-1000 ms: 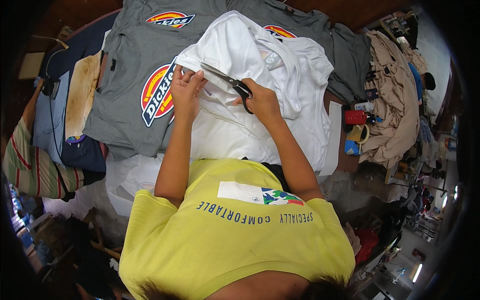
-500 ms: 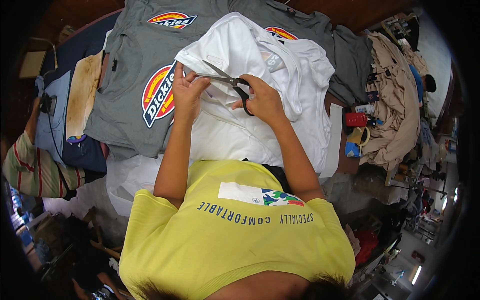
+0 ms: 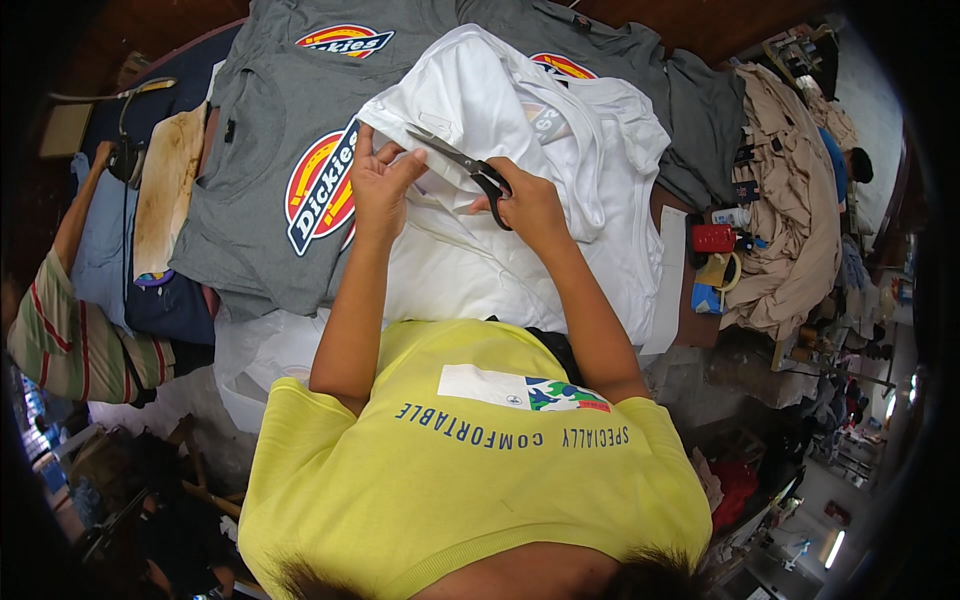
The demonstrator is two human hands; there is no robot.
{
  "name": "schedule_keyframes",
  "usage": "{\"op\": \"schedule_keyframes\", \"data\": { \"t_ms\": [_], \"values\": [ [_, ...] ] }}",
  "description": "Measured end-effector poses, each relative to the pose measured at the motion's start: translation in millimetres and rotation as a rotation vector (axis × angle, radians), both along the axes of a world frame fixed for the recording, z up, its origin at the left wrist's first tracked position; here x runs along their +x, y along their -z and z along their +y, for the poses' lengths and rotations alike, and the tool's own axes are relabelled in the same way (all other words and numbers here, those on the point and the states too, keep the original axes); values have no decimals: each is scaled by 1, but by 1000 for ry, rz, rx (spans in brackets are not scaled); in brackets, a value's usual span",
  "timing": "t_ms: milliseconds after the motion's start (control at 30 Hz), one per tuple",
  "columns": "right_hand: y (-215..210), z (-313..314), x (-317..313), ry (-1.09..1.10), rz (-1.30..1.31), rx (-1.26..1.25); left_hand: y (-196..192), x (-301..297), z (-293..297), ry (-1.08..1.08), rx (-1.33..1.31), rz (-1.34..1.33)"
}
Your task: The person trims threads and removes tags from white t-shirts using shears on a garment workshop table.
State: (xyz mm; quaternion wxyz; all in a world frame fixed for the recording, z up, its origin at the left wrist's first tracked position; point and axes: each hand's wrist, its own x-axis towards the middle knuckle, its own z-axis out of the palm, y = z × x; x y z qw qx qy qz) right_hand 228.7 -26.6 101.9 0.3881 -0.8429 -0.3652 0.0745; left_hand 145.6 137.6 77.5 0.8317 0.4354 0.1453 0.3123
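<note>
My right hand (image 3: 532, 208) grips black-handled scissors (image 3: 455, 157), whose blades point up and left over a white garment (image 3: 480, 85). The blades look closed or nearly so, with their tips lying across the fabric near a small stitched rectangle. My left hand (image 3: 382, 195) pinches the garment's near left edge between thumb and fingers, just beside the blades. Beneath it, more white garments (image 3: 440, 275) lie in a layered pile, one a sleeveless top with a grey print. Folds hide part of my left fingertips.
Grey printed T-shirts (image 3: 250, 200) spread behind and left of the pile. On the right are a red container (image 3: 712, 238), a tape roll (image 3: 735, 270) and heaped beige clothing (image 3: 790, 200). At far left, a co-worker's arm (image 3: 75, 220) holds a corded dark tool, apparently an iron (image 3: 125, 160).
The scissor blades have swung from parted to nearly closed. My left hand has shifted slightly right, with the garment edge. At far left, the co-worker's hand and corded tool have moved away from the body.
</note>
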Motion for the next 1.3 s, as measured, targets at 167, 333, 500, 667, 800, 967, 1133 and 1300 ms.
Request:
{"op": "schedule_keyframes", "data": {
  "t_ms": [167,333,500,667,800,967,1133,1300],
  "values": [
    [17,-6,5,0,35,-42,7,3,10,-26,-103,-31],
    [-7,6,-4,-2,-99,-27,12,2,7,-63,-32,13],
    [-22,14,-4,14,2,-119,14,2,6,-47,-20,0],
    [2,8,3,14,69,-63,6,3,2,-73,-47,-2],
    [13,0,5,31,90,-89,4,5,7,-72,-207,-50],
    [-14,10,-3,15,8,-77,8,6,7,-43,-217,-64],
    [-25,20,-1,-3,83,-87,3,6,5,-45,-217,-44],
    [-22,25,0,-21,61,-46,4,7,3,-59,-210,-44]
  ]
}}
